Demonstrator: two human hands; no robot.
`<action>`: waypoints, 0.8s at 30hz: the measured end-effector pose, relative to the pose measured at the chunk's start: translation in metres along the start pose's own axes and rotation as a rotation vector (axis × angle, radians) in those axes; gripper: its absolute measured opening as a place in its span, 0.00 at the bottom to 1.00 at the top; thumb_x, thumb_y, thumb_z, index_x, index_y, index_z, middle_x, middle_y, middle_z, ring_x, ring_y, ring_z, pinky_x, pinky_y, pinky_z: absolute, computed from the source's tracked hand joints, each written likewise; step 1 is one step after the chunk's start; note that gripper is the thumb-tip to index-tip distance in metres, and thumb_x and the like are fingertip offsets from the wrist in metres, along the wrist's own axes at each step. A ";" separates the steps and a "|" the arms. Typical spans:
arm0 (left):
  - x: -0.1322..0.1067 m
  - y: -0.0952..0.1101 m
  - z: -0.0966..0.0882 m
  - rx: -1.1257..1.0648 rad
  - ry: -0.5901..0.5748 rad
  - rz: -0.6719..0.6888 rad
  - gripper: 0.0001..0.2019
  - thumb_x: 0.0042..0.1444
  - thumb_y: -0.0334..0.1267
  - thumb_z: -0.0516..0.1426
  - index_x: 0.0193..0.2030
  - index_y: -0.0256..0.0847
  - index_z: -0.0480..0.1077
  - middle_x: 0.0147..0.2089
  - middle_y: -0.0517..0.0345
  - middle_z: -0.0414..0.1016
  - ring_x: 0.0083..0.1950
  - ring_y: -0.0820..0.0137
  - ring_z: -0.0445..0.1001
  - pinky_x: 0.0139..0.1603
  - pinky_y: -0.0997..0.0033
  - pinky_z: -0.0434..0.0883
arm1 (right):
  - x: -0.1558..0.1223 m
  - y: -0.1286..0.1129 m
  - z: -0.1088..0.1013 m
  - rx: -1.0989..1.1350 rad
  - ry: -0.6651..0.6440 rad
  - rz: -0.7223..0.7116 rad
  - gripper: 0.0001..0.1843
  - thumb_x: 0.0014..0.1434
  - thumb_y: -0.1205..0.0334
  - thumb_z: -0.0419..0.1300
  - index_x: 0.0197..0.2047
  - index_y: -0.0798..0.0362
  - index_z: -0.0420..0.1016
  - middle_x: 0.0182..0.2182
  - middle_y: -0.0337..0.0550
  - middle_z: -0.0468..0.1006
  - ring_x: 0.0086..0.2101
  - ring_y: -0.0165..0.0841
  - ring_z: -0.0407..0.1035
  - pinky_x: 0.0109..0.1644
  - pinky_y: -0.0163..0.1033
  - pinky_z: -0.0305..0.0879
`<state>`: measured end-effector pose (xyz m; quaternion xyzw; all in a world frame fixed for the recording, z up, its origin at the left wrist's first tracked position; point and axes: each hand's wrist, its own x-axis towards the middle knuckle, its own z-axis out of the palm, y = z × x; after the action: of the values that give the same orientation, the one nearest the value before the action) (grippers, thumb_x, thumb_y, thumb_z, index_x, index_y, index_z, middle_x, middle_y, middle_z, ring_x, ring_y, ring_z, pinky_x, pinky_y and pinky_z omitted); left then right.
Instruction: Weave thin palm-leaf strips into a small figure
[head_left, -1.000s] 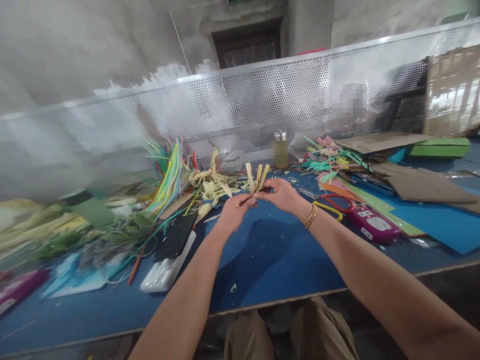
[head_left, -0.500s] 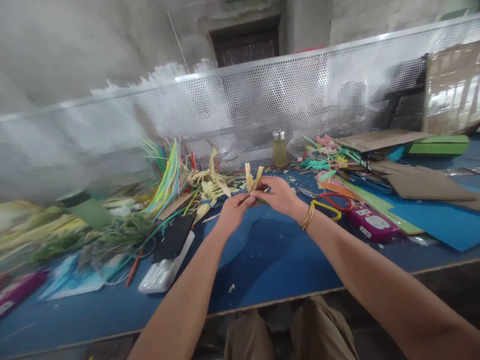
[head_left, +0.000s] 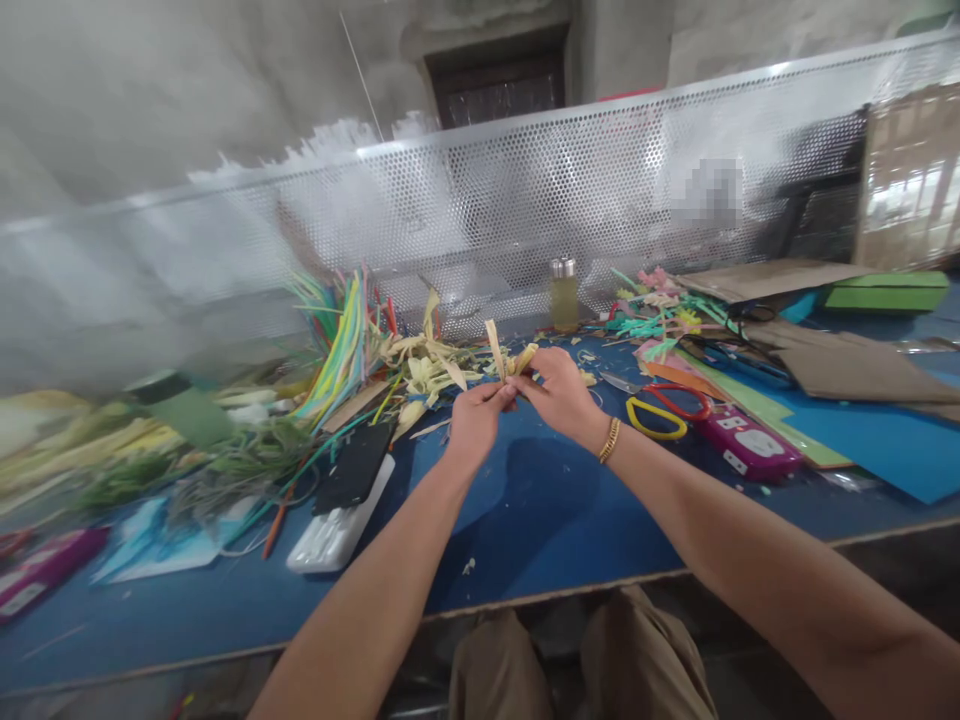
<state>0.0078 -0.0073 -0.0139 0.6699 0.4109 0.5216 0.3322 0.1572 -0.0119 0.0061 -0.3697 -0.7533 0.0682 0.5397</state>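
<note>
Above the middle of the blue table, my left hand (head_left: 478, 420) and my right hand (head_left: 556, 395) meet with fingertips pinched together. Between them is a pale yellow dried husk strip (head_left: 494, 345), with one end sticking upright and another end folded toward my right fingers. Its lower part is hidden by my fingers. Just beyond my left hand lies a heap of similar dried husk pieces (head_left: 431, 368). To the right of my right hand rest scissors (head_left: 658, 425) with red and yellow handles.
Colourful pipe cleaners (head_left: 337, 350) stand behind left; a black phone (head_left: 355, 465) lies on a white case (head_left: 341, 530). A glass bottle (head_left: 564, 295) stands by the perforated metal screen (head_left: 495, 220). At right are a purple box (head_left: 752, 443) and coloured paper sheets (head_left: 862, 440).
The right-hand end of the husk strip has bent down toward my right fingers; earlier both ends stood up in a V. My hands stay together, and the whole view has shifted slightly.
</note>
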 end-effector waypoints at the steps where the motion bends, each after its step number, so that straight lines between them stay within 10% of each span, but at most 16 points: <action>1: 0.000 0.000 0.000 -0.005 -0.004 -0.001 0.16 0.52 0.46 0.58 0.20 0.38 0.71 0.21 0.60 0.70 0.29 0.70 0.66 0.35 0.71 0.62 | 0.000 -0.001 -0.001 -0.033 -0.007 -0.018 0.07 0.56 0.66 0.59 0.26 0.54 0.69 0.26 0.39 0.72 0.30 0.30 0.64 0.40 0.38 0.56; 24: -0.003 0.001 -0.005 -0.263 -0.224 -0.148 0.16 0.51 0.50 0.62 0.35 0.39 0.78 0.32 0.56 0.76 0.36 0.68 0.70 0.45 0.67 0.64 | 0.010 0.016 -0.014 0.641 -0.228 0.224 0.11 0.52 0.55 0.65 0.31 0.53 0.70 0.24 0.35 0.71 0.26 0.28 0.65 0.34 0.38 0.65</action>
<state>0.0030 -0.0099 -0.0129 0.6426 0.3478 0.4670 0.4981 0.1754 0.0018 0.0110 -0.2519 -0.7038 0.4003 0.5300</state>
